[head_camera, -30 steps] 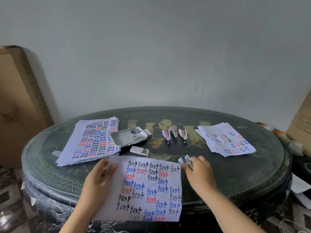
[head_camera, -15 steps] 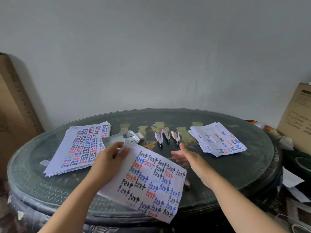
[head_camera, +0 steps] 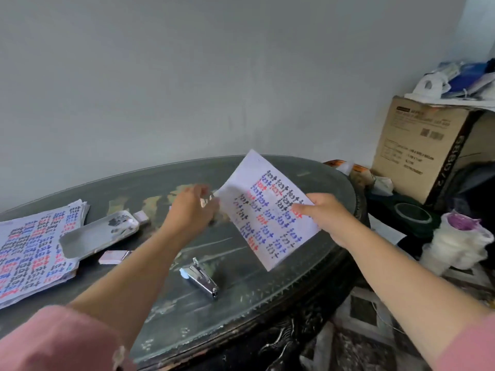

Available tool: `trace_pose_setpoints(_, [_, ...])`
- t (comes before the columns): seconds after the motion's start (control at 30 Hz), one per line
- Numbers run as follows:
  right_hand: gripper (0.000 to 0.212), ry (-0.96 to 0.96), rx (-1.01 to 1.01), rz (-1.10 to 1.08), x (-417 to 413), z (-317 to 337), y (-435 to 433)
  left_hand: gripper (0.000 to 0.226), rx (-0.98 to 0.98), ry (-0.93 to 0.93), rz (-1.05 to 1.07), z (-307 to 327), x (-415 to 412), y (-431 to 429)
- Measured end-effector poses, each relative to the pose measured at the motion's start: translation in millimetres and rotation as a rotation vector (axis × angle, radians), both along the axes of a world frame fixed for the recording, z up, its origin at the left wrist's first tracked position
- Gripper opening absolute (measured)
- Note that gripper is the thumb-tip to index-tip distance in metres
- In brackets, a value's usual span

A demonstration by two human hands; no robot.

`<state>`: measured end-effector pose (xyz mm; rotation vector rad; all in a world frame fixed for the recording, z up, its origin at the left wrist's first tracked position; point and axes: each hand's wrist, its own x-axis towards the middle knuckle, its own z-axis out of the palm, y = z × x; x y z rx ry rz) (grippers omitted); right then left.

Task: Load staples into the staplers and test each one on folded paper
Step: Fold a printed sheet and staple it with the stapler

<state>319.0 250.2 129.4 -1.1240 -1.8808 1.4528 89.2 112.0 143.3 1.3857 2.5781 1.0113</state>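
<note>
My right hand [head_camera: 330,219] pinches the right edge of a printed paper sheet [head_camera: 267,207] and holds it tilted above the right part of the table, thumb on top. My left hand [head_camera: 191,210] is blurred, stretched out over the table's middle beside the sheet's left corner. A pink stapler [head_camera: 205,202] peeks out just past its fingers; I cannot tell whether they touch it. A chrome stapler with a light blue end [head_camera: 199,277] lies alone near the front edge. Two small staple boxes [head_camera: 113,257] [head_camera: 141,216] lie by a grey tray [head_camera: 80,245].
A stack of printed sheets [head_camera: 29,253] covers the left of the round dark glass-topped table [head_camera: 241,298]. Cardboard box [head_camera: 428,153], a dark round container [head_camera: 413,214] and a white bag [head_camera: 460,242] crowd the floor to the right.
The sheet passed from my left hand to my right and swung up toward the right. My left hand moved forward to the table's middle. The view turned right.
</note>
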Motion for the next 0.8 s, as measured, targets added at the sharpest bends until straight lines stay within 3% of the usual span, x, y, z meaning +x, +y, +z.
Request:
trace_pose_setpoints(0.27, [0.007, -0.074, 0.014, -0.399, 15, -32, 102, 0.061, -0.278, 0.039, -0.229, -58, 31, 115])
trace_pose_setpoints(0.4, [0.012, -0.245, 0.213, -0.394, 4, -42, 132, 0.074, -0.348, 0.050, -0.281, -61, 29, 163])
trace_pose_setpoints(0.47, [0.005, -0.335, 0.320, -0.376, -5, -45, 143, 0.080, -0.384, 0.052, -0.303, -63, 26, 182])
trace_pose_setpoints(0.57, [0.008, -0.400, 0.422, -0.363, -19, -49, 154, 0.073, -0.435, 0.106, -0.306, -71, 21, 200])
trace_pose_setpoints(0.67, [0.017, -0.413, 0.482, -0.375, -34, -54, 160, 0.065, -0.365, 0.118, -0.259, -83, 13, 203])
trace_pose_setpoints(0.8, [0.023, -0.519, 0.567, -0.345, -52, -60, 157, 0.063, -0.110, -0.192, -0.186, -94, 1, 197])
